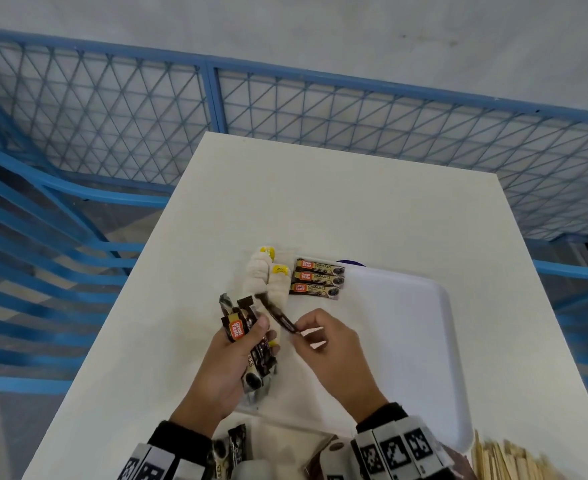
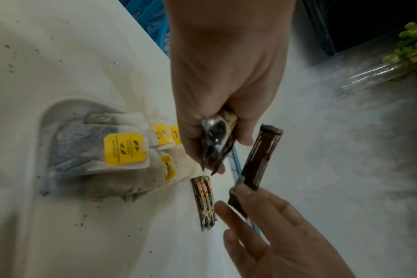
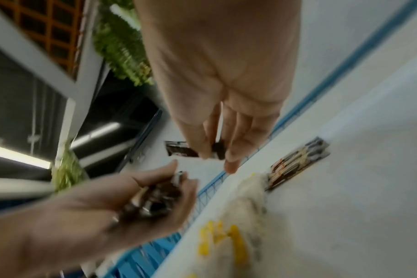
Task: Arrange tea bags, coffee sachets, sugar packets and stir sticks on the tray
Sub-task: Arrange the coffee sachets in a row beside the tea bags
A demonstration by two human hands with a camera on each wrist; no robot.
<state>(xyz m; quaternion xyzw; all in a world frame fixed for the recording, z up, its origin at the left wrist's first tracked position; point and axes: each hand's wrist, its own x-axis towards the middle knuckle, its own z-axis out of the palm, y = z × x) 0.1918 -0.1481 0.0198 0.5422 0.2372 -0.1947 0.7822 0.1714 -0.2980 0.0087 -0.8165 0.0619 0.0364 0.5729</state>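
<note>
My left hand (image 1: 240,355) grips a bundle of brown coffee sachets (image 1: 247,341) above the near left corner of the white tray (image 1: 434,341). My right hand (image 1: 320,337) pinches a single coffee sachet (image 1: 280,315) by one end, just right of the bundle. Three coffee sachets (image 1: 316,279) lie side by side flat on the tray's far left part. Two rows of tea bags with yellow tags (image 1: 268,275) lie to their left. The left wrist view shows the tea bags (image 2: 102,154), the bundle (image 2: 217,139) and the pinched sachet (image 2: 257,161).
Wooden stir sticks (image 1: 507,460) lie in a pile at the near right. More sachets (image 1: 230,448) and packets sit at the near table edge between my wrists. The white table (image 1: 320,209) has a blue mesh fence (image 1: 112,109) behind and to its left.
</note>
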